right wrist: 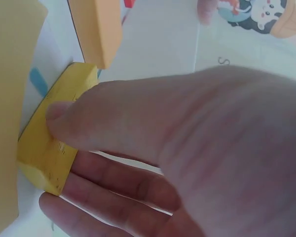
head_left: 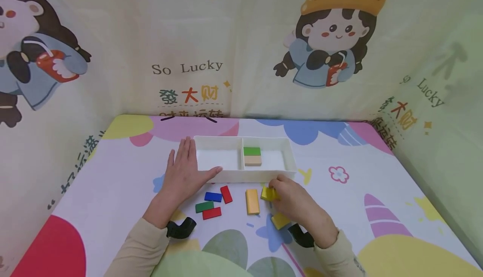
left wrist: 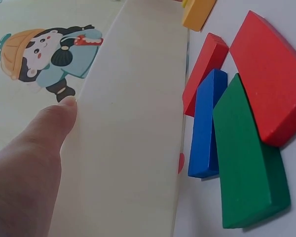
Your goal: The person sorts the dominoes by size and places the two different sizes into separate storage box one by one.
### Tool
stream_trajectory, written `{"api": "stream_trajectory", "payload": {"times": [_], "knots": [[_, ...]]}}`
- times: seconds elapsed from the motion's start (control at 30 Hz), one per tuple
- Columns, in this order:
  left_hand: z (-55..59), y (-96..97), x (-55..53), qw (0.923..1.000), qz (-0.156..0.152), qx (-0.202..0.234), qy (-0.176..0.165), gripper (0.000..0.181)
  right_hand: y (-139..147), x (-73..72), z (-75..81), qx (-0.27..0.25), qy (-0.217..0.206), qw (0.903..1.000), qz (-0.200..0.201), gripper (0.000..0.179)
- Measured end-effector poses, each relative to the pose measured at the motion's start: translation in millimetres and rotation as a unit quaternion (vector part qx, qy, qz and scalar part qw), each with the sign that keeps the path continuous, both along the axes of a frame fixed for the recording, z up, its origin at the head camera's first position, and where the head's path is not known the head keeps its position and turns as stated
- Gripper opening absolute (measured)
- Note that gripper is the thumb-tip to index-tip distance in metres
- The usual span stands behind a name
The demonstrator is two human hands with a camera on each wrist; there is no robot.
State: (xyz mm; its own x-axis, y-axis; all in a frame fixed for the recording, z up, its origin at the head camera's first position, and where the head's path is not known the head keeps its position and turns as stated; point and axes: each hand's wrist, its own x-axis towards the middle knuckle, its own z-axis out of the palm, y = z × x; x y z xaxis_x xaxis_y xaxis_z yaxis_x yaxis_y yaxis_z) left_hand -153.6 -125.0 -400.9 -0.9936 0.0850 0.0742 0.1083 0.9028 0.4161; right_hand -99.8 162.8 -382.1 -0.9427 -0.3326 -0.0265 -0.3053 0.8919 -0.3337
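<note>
My left hand (head_left: 183, 176), fingers straight and thumb spread, rests on the left end of a white two-compartment box (head_left: 256, 177). In the left wrist view the thumb (left wrist: 44, 133) lies along the box's rim. With thumb and fingers, my right hand (head_left: 296, 199) pinches a yellow block (right wrist: 42, 140) just in front of the box's right part; the hand partly covers it. Inside the right compartment, a green block (head_left: 252, 151) and a beige block (head_left: 253, 161) sit side by side against the divider.
An orange block (head_left: 253, 202) stands left of the right hand, and another yellow block (head_left: 280, 221) lies under its wrist. Nearer the left hand are a blue block (head_left: 213, 197), a dark green block (head_left: 204, 207) and two red blocks (head_left: 226, 194). A printed cloth (head_left: 324, 205) covers the table.
</note>
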Motion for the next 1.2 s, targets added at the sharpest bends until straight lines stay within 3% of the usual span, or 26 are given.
{"api": "stream_trajectory", "payload": {"times": [0.23, 0.57, 0.83, 1.2], "knots": [[0.5, -0.4, -0.4, 1.0000, -0.002, 0.004, 0.006, 0.119, 0, -1.9, -0.5, -0.002, -0.005, 1.0000, -0.004, 0.026], [-0.2, -1.6, -1.4, 1.0000, 0.000, 0.002, 0.008, 0.119, 2, -2.4, 4.7, -0.003, 0.023, 0.9996, 0.016, 0.026], [-0.4, -1.7, -2.5, 0.9999, -0.001, -0.003, 0.010, 0.119, 1, -2.6, 8.8, -0.001, 0.010, 0.9999, 0.010, 0.027], [-1.7, -1.1, -1.9, 0.9999, -0.001, -0.005, 0.013, 0.119, 5, 0.2, 19.4, -0.003, 0.066, 0.9972, 0.034, 0.026]]}}
